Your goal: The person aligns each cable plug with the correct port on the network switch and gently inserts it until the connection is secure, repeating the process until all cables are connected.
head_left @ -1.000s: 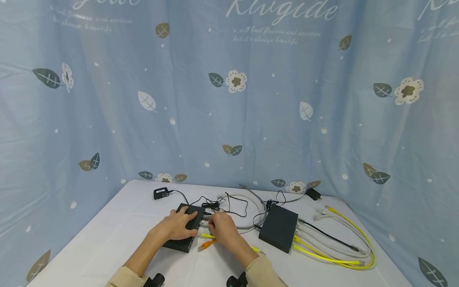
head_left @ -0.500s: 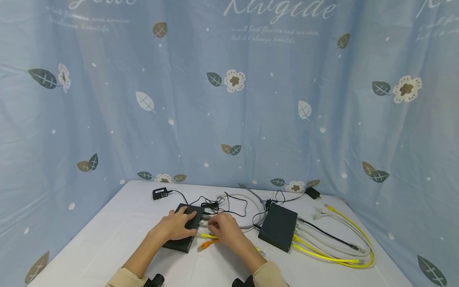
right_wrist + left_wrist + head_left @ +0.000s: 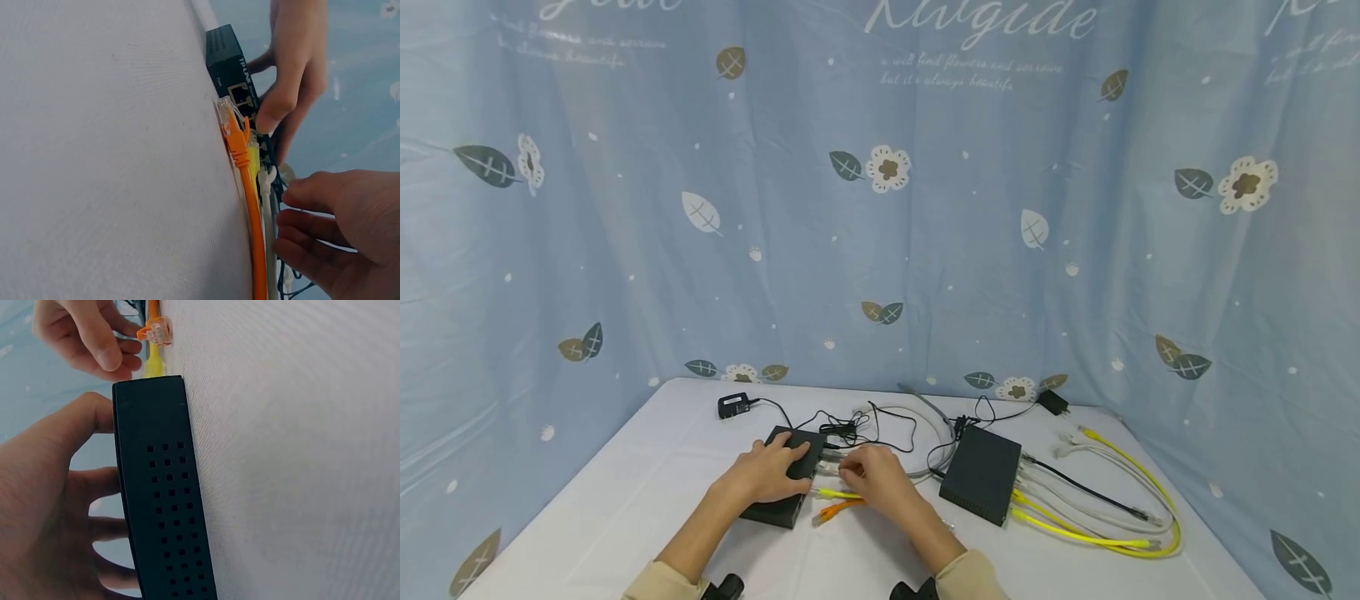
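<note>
My left hand [image 3: 767,471] rests spread on top of a black network switch [image 3: 775,510], its thumb at the port edge. In the right wrist view that thumb [image 3: 269,122] lies against the port side. My right hand [image 3: 876,479] hovers just off the ports, fingers loosely bent, beside a white network cable [image 3: 269,194] whose plug sits at a port. No thing shows between its fingertips. A yellow network cable [image 3: 838,493] reaches the same side; whether its plug is seated is unclear. An orange network cable [image 3: 250,206] lies in front, its clear plug outside the ports.
A second black switch [image 3: 981,475] stands to the right, with white, black and yellow cables [image 3: 1090,543] trailing from it. Black power adapters [image 3: 733,406] lie along the back edge. Thin black cords and a grey cable [image 3: 936,408] coil between the switches.
My right hand has drawn slightly away from the ports to the right, and its forearm has shifted right. My left hand has stayed on the switch.
</note>
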Action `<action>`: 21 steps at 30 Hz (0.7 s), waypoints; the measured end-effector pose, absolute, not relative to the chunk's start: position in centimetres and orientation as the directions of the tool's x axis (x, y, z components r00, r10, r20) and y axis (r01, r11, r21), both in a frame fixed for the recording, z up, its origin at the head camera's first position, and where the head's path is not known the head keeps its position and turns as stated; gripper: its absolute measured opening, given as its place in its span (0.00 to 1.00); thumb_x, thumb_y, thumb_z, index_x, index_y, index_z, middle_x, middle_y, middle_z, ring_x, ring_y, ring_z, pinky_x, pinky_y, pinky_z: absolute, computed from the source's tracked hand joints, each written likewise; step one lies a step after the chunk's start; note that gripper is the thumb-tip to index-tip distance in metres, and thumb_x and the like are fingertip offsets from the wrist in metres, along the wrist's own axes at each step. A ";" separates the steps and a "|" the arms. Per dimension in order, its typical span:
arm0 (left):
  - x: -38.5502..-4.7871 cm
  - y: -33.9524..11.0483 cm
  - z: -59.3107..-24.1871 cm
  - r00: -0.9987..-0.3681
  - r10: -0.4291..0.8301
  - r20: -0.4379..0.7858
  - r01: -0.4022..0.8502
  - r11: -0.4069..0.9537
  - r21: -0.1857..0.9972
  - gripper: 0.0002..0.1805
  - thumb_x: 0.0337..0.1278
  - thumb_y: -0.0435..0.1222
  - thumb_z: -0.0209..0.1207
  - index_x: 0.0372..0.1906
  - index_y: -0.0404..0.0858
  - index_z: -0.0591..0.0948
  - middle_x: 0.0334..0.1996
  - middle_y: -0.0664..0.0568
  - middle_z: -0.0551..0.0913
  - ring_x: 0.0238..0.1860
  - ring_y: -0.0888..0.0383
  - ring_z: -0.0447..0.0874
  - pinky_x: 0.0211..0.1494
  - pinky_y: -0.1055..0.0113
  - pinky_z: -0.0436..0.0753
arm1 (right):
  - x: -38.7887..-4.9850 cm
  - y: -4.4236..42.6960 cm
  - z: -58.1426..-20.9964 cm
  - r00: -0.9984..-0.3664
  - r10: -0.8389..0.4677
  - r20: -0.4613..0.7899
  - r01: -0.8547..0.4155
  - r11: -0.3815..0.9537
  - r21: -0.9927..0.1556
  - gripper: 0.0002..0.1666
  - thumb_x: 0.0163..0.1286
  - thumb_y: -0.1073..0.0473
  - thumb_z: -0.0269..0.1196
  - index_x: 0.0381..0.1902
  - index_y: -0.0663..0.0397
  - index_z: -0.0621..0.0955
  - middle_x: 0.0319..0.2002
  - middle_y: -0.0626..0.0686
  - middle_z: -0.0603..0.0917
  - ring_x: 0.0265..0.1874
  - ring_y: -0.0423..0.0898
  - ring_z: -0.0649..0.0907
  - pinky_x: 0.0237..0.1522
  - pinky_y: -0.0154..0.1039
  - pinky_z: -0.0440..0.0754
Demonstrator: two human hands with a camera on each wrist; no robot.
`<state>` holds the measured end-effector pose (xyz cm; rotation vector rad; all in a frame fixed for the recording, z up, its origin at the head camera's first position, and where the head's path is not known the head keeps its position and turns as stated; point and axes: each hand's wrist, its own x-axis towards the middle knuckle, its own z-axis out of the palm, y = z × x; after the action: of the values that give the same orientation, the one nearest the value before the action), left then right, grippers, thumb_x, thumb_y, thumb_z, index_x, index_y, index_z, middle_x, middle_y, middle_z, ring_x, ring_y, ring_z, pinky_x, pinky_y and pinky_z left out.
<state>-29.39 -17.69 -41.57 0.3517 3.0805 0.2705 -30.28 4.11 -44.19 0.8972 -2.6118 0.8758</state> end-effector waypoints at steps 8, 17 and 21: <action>-29.7 -18.0 -41.8 -0.970 0.242 -0.019 0.233 0.950 0.210 0.37 0.53 0.57 0.61 0.69 0.48 0.73 0.71 0.37 0.65 0.62 0.24 0.67 0.54 0.29 0.72 | -30.1 4.3 -43.7 -0.802 -0.484 0.350 -0.598 0.647 -0.474 0.07 0.67 0.59 0.65 0.37 0.52 0.89 0.30 0.42 0.86 0.27 0.29 0.79 0.31 0.25 0.77; -29.8 -18.6 -41.4 -0.962 0.270 -0.050 0.249 0.935 0.252 0.39 0.54 0.60 0.63 0.69 0.48 0.73 0.72 0.36 0.64 0.65 0.24 0.65 0.56 0.27 0.69 | -30.5 4.0 -44.1 -0.815 -0.497 0.297 -0.578 0.667 -0.470 0.05 0.65 0.58 0.67 0.34 0.49 0.89 0.28 0.40 0.85 0.25 0.27 0.77 0.28 0.24 0.76; -29.6 -18.7 -41.1 -0.960 0.275 -0.059 0.249 0.930 0.270 0.40 0.52 0.60 0.64 0.69 0.48 0.73 0.72 0.36 0.63 0.66 0.24 0.64 0.55 0.27 0.69 | -30.2 3.7 -44.1 -0.804 -0.517 0.295 -0.593 0.653 -0.471 0.04 0.64 0.59 0.68 0.34 0.51 0.89 0.27 0.40 0.85 0.24 0.27 0.77 0.27 0.24 0.75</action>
<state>-29.64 -18.72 -41.12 0.4070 2.9916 0.3989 -30.23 3.74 -44.08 0.9226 -2.7325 0.8518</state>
